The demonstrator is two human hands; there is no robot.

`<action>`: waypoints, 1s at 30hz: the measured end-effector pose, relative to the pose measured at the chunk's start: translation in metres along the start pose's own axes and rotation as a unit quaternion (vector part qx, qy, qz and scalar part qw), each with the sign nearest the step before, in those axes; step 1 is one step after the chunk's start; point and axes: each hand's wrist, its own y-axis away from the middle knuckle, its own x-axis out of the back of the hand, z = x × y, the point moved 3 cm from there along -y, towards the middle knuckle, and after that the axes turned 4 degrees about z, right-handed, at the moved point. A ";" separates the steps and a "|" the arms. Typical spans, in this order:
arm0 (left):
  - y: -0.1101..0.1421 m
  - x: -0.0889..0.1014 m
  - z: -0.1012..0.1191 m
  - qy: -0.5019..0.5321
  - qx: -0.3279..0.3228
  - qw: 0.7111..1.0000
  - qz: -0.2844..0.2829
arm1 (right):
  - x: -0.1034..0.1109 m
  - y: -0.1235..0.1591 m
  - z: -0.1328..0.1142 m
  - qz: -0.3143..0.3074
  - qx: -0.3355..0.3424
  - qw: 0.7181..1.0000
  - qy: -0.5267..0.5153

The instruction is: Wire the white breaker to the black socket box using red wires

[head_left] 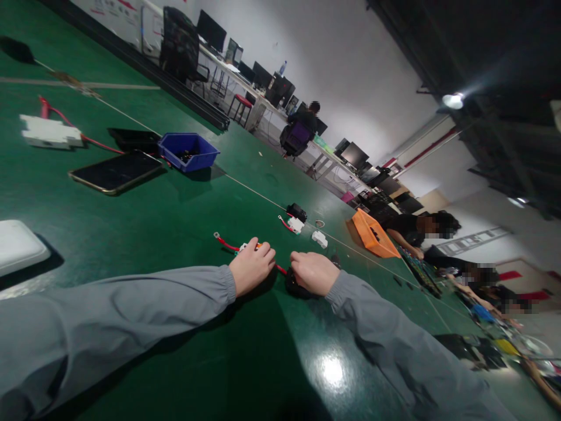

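Note:
My left hand (252, 269) is closed, fingers bent over a small white part (242, 249), mostly hidden beneath them. From its left side a red wire (227, 242) sticks out, tipped with a ring terminal (216, 235). More red wire (280, 269) runs across to my right hand (314, 272), which is closed around a black part (294, 285); the palm and fingers cover most of it. Just beyond the hands lie another white part with a red wire (295, 224), a black piece (297, 211) and a small white piece (319, 238).
On the green table (184, 228), to the left, are a phone (116, 171), a blue bin (188, 153), a white wired module (50, 131) and a white box (20, 248). An orange bin (372, 234) stands at the right. Several people sit farther along.

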 end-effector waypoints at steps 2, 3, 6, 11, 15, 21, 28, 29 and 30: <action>0.000 0.000 0.000 -0.001 0.000 1.000 0.002 | -0.001 -0.002 -0.002 0.006 -0.001 1.000 0.009; 0.000 0.000 0.000 -0.002 0.000 1.000 0.003 | -0.003 -0.002 -0.002 0.009 -0.002 1.000 0.013; 0.000 0.000 0.000 -0.003 0.000 1.000 0.005 | -0.007 -0.004 -0.004 0.015 -0.004 1.000 0.017; 0.000 0.001 0.000 0.000 0.001 1.000 0.003 | -0.006 -0.003 -0.006 0.035 -0.006 0.999 0.017; 0.000 0.003 0.000 0.000 -0.003 1.000 -0.002 | -0.003 0.006 -0.003 0.043 -0.034 0.999 0.000; 0.000 0.003 0.000 -0.006 0.003 1.000 -0.019 | -0.013 0.036 -0.001 0.117 -0.091 0.984 -0.100; -0.002 0.004 0.001 -0.014 -0.001 0.999 -0.039 | -0.076 0.078 -0.014 0.273 -0.206 0.916 -0.210; -0.002 0.004 0.001 -0.016 -0.002 0.999 -0.043 | -0.088 0.082 -0.017 0.289 -0.219 0.905 -0.225; -0.002 0.004 0.001 -0.017 -0.003 0.999 -0.047 | -0.098 0.085 -0.020 0.303 -0.230 0.893 -0.243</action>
